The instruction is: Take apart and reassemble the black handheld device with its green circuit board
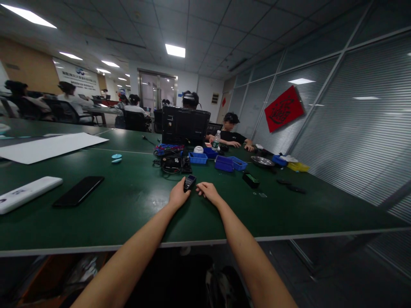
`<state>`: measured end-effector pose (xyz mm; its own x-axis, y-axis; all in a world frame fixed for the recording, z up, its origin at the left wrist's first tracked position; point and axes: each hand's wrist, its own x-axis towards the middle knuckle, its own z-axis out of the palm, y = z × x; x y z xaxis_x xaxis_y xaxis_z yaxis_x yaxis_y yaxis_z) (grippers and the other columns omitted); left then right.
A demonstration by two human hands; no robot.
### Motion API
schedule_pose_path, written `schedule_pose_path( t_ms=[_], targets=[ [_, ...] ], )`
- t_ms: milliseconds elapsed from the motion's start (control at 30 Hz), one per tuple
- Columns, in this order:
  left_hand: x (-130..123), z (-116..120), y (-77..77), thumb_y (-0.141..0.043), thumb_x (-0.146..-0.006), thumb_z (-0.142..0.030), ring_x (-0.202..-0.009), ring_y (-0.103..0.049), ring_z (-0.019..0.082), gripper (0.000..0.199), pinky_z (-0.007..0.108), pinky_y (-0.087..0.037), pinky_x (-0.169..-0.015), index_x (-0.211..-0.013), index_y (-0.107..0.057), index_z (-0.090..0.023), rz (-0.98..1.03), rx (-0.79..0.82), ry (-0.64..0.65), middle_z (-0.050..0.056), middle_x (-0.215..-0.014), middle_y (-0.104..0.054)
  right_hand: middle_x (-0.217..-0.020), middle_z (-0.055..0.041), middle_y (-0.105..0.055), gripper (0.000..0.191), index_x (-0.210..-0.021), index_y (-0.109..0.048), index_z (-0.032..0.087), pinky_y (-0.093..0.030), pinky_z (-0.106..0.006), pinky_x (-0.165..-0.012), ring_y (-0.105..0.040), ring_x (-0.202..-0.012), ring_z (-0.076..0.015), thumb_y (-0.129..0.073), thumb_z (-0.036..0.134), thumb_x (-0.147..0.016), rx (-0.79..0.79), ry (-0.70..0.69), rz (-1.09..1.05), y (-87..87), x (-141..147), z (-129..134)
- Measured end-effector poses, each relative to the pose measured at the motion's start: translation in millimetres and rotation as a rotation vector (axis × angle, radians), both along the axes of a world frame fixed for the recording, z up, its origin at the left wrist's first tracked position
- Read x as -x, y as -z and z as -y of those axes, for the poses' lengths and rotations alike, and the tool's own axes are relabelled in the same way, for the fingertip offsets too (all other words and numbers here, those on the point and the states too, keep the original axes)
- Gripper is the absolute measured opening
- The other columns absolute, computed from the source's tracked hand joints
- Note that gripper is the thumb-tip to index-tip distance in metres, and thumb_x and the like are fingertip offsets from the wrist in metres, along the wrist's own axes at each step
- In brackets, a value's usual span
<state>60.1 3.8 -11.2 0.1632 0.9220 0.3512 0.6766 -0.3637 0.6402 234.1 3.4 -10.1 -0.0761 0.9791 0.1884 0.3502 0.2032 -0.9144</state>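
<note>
Upright on the green table, or held just above it, is a small black handheld device [190, 182] with a little screen and what look like buttons; its exact kind is too small to tell. My left hand [180, 194] is closed around its left side, thumb along the edge. Just right of the device, a small gap apart, my right hand [208, 192] is low over the tabletop with its fingers curled inward. Whether anything small sits between those fingers is hidden. Past the device lies a black adapter-like box with cables [171, 162].
Blue trays [198, 158], a baseball [198, 149], a water bottle [216, 140] and a monitor [184, 124] stand farther back. A black-green box [251, 179] and metal bowl [262, 161] are rightward. Leftward lie a phone [78, 191] and white case [30, 193]. Coworkers sit opposite.
</note>
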Motion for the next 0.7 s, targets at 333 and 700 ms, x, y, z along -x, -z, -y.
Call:
schedule_pose_path(
  t_ms=[333,700],
  targets=[
    [14.3,-1.5,-2.6,-0.055,-0.07,-0.024,-0.114,-0.047,0.022,0.064,0.031,-0.034,-0.097,-0.13,-0.038,-0.014,-0.01,0.043,-0.044,0.01,-0.125,-0.051,-0.066,-0.0031,-0.062,0.022,-0.079,-0.06,0.013,-0.033,-0.016,-0.035,-0.047,-0.043,-0.0058,-0.05,0.033,-0.076,0.012,0.1,-0.015,9.4,-19.2,-9.6],
    [127.0,-16.7,-19.5,-0.057,-0.07,-0.028,-0.12,-0.042,0.026,0.068,0.035,-0.034,-0.098,-0.133,-0.034,-0.012,-0.093,0.158,-0.279,0.013,-0.132,-0.044,-0.069,-0.0044,-0.061,0.019,-0.08,-0.059,0.013,-0.034,-0.016,-0.036,-0.049,-0.049,-0.0074,-0.051,0.029,-0.075,0.005,0.089,-0.048,10.2,-21.8,-9.9]
  ],
)
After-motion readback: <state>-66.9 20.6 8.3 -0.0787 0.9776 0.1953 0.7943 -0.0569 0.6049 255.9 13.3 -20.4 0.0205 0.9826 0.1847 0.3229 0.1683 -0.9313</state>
